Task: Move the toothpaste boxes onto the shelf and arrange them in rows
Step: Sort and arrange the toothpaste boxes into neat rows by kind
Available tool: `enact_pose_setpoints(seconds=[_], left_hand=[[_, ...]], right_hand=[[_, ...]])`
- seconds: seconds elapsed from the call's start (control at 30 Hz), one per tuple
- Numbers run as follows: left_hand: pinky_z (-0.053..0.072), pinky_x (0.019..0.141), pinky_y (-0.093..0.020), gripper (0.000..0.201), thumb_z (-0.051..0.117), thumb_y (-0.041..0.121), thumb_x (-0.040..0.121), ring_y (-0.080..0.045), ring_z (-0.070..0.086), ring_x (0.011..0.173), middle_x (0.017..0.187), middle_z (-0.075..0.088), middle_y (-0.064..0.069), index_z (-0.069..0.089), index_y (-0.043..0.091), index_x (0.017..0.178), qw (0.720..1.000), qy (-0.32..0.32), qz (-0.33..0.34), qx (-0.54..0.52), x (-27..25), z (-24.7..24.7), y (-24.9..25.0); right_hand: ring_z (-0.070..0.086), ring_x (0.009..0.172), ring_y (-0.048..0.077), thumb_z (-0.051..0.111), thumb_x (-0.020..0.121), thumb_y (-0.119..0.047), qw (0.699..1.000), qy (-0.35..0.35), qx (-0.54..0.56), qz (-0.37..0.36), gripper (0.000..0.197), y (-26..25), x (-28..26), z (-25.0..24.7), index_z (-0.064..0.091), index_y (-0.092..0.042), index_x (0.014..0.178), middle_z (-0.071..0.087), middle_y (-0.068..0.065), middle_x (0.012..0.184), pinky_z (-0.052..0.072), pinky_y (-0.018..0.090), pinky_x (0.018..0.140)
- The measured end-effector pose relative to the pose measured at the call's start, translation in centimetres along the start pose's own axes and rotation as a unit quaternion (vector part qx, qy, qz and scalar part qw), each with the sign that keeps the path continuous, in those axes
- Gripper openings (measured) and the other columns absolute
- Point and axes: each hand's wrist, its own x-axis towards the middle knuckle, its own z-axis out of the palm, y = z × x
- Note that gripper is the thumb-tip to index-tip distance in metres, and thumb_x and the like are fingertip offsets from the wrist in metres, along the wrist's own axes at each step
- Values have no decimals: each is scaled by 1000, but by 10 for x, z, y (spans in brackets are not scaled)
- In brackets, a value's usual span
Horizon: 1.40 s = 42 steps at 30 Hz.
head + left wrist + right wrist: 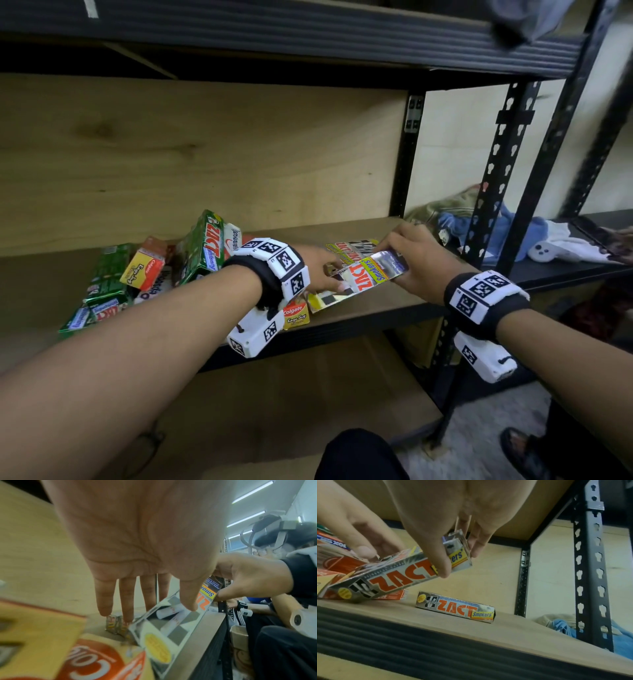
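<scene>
Right hand (416, 255) pinches the far end of a silver Zact Smokers box (368, 275), thumb on the front face and fingers behind it, as the right wrist view shows. That box is tilted: its held end is raised, its other end is down near the front of the wooden shelf (370, 310), against a yellow and orange Colgate box (296, 313). Left hand (320, 270) reaches over the lower end of the same box with fingers straight and slightly spread; the left wrist view shows the fingertips (104, 609) pointing down toward boxes lying behind it, though contact is hard to judge there.

A second silver Zact Smokers box (455, 607) lies flat on the shelf just beyond, to the right of the tilted one. Farther left on the shelf sits a loose heap of boxes: green Zact Whitening boxes (200, 248), another Colgate carton (144, 269), and white ones partly hidden. On the neighbouring dark shelf to the right lie crumpled clothes (455, 219) and a white controller (544, 251).
</scene>
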Motion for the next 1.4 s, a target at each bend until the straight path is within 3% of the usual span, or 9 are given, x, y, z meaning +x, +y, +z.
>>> enact_pose_setpoints(seconds=[0.17, 0.27, 0.37, 0.47, 0.57, 0.8, 0.97, 1.27, 1.4], left_hand=[[35, 78, -20, 54, 64, 41, 92, -19, 56, 115, 131, 58, -2, 50, 21, 141, 999, 21, 11, -46, 12, 0, 10], [37, 74, -21, 49, 66, 38, 91, -18, 58, 108, 124, 60, -1, 54, 19, 134, 997, 36, -5, -72, 15, 0, 7], [47, 80, -30, 51, 70, 39, 88, -24, 61, 107, 123, 63, -5, 52, 14, 128, 989, 70, -27, -128, 19, 3, 4], [52, 69, -34, 52, 71, 39, 87, -27, 63, 105, 115, 62, -5, 50, 10, 125, 962, 113, -61, -241, 23, 6, 6], [59, 77, -52, 47, 75, 31, 85, -27, 67, 97, 100, 60, -1, 48, 11, 118, 900, 154, -69, -402, 26, 6, 11], [60, 72, -55, 49, 80, 16, 79, -29, 70, 98, 108, 63, -6, 44, 13, 112, 794, 195, -78, -571, 27, -1, 23], [58, 73, -58, 71, 80, -5, 73, -31, 68, 100, 116, 60, -4, 40, 19, 126, 713, 265, -5, -649, 22, -17, 15], [45, 84, -5, 68, 92, 17, 63, -3, 62, 106, 119, 64, 9, 62, 28, 122, 879, 221, 79, -416, 4, -17, -18], [56, 78, -25, 53, 93, 25, 61, -14, 65, 95, 103, 67, 8, 66, 24, 106, 925, 204, -2, -320, 9, -2, -13]], right_hand=[[44, 108, 14, 82, 75, -21, 999, 29, -8, 17, 54, -5, -6, -3, 56, -24, 122, 38, 3, 126, 54, 34, 88], [54, 118, 20, 91, 62, -11, 966, 24, 184, 180, 119, -2, -6, 3, 17, -40, 151, 28, 7, 146, 56, 37, 93], [51, 131, 25, 96, 36, -47, 899, 57, 329, 283, 150, -1, -5, 20, -3, -49, 149, 36, 9, 151, 46, 50, 105], [71, 100, 23, 94, 59, -21, 836, 0, 449, 316, 136, -17, -7, 24, -1, -33, 155, 58, 8, 127, 56, 50, 92], [70, 98, 18, 88, 69, -15, 826, -60, 480, 290, 116, -35, -12, 23, 10, -26, 155, 62, -2, 113, 60, 41, 84], [68, 92, 18, 86, 71, -5, 848, -12, 450, 281, 80, -46, -6, 33, 33, -14, 130, 64, 4, 104, 61, 47, 78], [64, 84, 13, 85, 65, -5, 886, -23, 364, 286, 72, -28, -6, 30, 41, -21, 120, 64, -4, 100, 54, 25, 73], [71, 88, 27, 80, 77, -6, 892, -37, 350, 284, 49, 10, -16, 5, 57, -19, 119, 70, 6, 104, 62, 46, 72], [71, 84, 17, 80, 81, -22, 925, -127, 231, 275, 52, 23, -15, -11, 54, -24, 125, 67, -2, 109, 62, 37, 76]])
